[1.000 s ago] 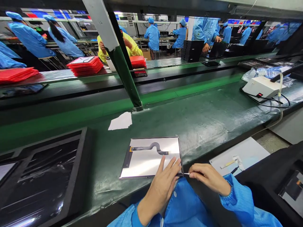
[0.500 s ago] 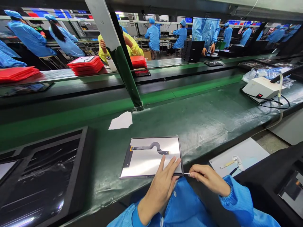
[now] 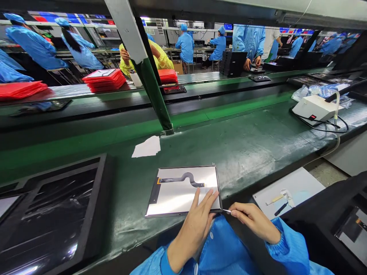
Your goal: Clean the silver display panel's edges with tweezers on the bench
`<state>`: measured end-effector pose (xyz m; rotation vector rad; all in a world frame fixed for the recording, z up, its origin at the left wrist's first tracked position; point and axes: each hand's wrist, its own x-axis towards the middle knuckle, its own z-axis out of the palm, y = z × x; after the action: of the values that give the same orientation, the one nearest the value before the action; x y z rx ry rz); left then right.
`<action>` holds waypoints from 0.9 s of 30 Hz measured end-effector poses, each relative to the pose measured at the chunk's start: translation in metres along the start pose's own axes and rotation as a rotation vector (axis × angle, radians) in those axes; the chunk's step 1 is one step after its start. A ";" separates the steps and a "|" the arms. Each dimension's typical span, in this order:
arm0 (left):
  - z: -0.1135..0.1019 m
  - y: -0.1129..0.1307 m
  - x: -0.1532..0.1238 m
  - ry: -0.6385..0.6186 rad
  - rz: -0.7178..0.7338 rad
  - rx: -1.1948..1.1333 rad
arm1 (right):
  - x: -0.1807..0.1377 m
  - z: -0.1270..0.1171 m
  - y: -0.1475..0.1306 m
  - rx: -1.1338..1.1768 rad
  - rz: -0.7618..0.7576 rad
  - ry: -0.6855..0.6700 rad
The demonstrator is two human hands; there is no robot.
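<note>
A tablet display panel (image 3: 172,195) lies silvery back up at the front edge of the green bench. A dark ribbon cable (image 3: 183,178) with a bend in it runs across its back. My left hand (image 3: 195,221) rests on the panel's lower right part, fingers spread and flat. At the panel's lower right corner, my right hand (image 3: 254,219) pinches a thin, pale, stick-like tool (image 3: 226,211). The tool's tip meets the corner's edge; whether it goes under the edge I cannot tell.
A black foam-edged tray (image 3: 94,191) with plastic-wrapped panels stands at left. Behind the panel are a white paper scrap (image 3: 146,147) and a slanted post (image 3: 156,95). A white device with cables (image 3: 317,109) sits at right. Co-workers sit and stand beyond the conveyor (image 3: 206,93).
My right hand and the tool shift very slightly at the corner. The left hand and panel stay put. Items on the conveyor slide a little rightward, and a person in white appears at the back right.
</note>
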<state>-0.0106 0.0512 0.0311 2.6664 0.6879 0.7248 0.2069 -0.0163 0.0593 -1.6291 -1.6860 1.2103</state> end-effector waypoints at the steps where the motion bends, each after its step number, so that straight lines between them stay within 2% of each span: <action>1: 0.000 0.000 0.000 -0.001 0.002 0.003 | -0.001 0.001 -0.001 -0.018 0.006 0.009; 8: 0.003 0.003 0.003 -0.011 -0.015 0.024 | -0.003 0.004 0.002 0.064 0.042 0.021; 15: 0.004 0.005 0.008 0.022 -0.023 0.052 | -0.001 0.000 0.005 -0.068 0.004 0.072; 19: 0.008 0.005 0.010 0.048 -0.031 0.062 | 0.000 0.001 0.007 -0.020 0.060 0.087; 27: 0.013 0.006 0.011 0.062 -0.063 0.053 | 0.000 -0.001 0.007 -0.059 0.015 0.116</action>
<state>0.0065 0.0495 0.0273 2.6665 0.8148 0.7860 0.2113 -0.0171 0.0543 -1.7155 -1.6543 1.0601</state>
